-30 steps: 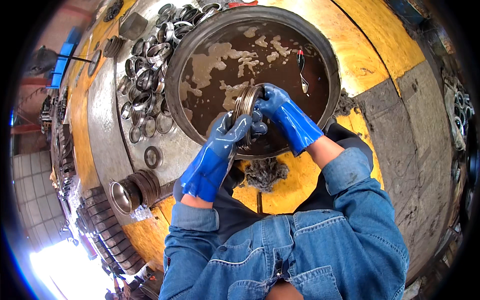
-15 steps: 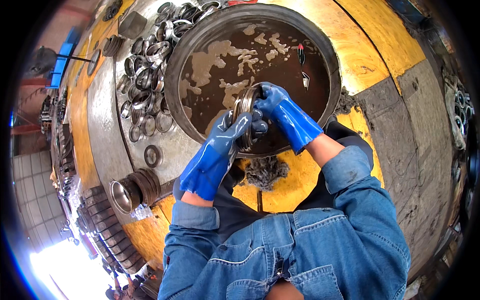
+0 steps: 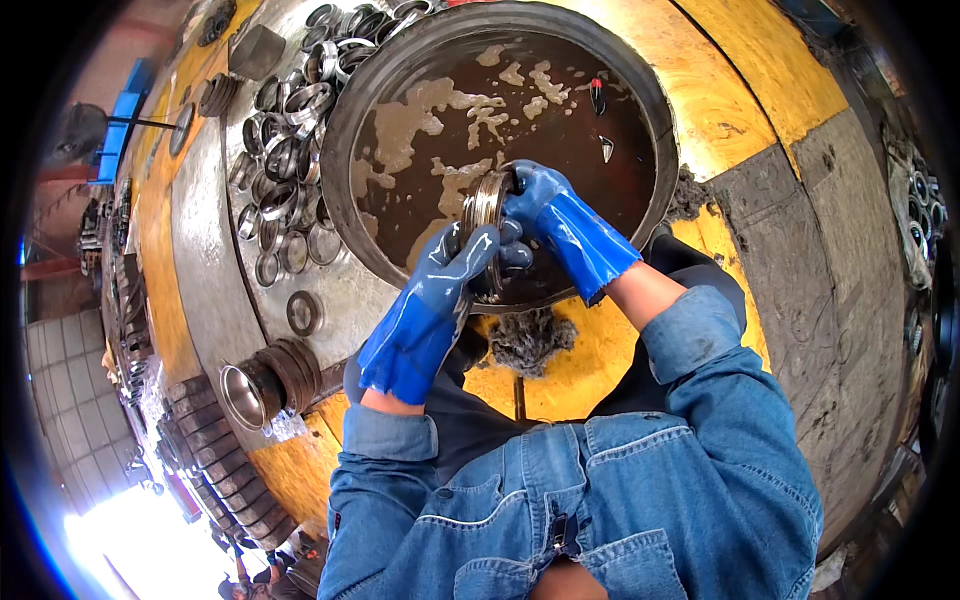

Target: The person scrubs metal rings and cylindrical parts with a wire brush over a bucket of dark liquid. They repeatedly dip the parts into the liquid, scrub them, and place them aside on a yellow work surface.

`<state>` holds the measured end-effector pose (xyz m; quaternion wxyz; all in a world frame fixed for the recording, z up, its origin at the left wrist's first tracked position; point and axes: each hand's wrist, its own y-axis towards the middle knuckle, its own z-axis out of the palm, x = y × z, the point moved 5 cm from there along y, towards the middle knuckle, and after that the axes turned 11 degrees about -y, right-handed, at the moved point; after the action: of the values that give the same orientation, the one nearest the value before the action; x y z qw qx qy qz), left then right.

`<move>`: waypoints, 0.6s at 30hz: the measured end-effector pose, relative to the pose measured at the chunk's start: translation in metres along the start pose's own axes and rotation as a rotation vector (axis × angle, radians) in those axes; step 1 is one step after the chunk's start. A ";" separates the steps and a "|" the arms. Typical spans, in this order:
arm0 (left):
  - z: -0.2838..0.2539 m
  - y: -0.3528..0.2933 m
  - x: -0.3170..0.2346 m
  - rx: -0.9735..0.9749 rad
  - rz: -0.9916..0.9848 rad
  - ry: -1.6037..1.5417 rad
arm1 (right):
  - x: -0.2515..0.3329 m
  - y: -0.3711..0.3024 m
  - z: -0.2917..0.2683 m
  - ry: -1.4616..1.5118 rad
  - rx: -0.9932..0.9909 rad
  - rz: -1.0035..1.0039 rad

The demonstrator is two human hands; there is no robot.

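Note:
Both my hands wear wet blue rubber gloves and hold a grooved metal ring (image 3: 484, 203) on edge, above brown liquid (image 3: 560, 130) with pale foam patches. The ring may be several rings stacked; I cannot tell. My left hand (image 3: 452, 262) is closed on its lower near side, thumb across the face. My right hand (image 3: 535, 200) grips the upper right side, its fingers partly hidden inside. The liquid fills a round dark tub (image 3: 337, 170). A slim red-and-black piece (image 3: 598, 95) shows at its right side, with a pale pointed bit (image 3: 606, 149) below it.
Left of the tub, many loose metal rings (image 3: 285, 155) lie heaped on a metal sheet. A single ring (image 3: 304, 313) and a cup-shaped metal part (image 3: 247, 393) sit nearer me. Grey fluffy waste (image 3: 532, 342) lies against the tub's near side. Dark mats (image 3: 775, 250) cover the right.
The view has shifted slightly, moving the tub a little up and left in the picture. My hands keep the same hold on the metal ring, which has turned slightly.

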<state>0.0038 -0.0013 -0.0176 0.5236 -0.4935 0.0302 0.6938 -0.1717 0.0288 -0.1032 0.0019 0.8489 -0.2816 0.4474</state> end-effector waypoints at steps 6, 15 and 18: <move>-0.006 -0.004 0.001 0.006 0.089 0.010 | -0.006 -0.024 0.015 0.599 0.301 0.066; -0.003 -0.003 0.003 -0.004 0.023 -0.016 | 0.004 -0.008 -0.008 0.014 0.043 0.107; -0.004 -0.007 0.002 -0.038 0.066 0.012 | 0.001 -0.002 -0.006 0.026 0.115 0.153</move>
<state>0.0118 0.0013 -0.0174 0.4911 -0.5061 0.0365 0.7081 -0.1746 0.0315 -0.0985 -0.0771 0.8177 -0.3194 0.4726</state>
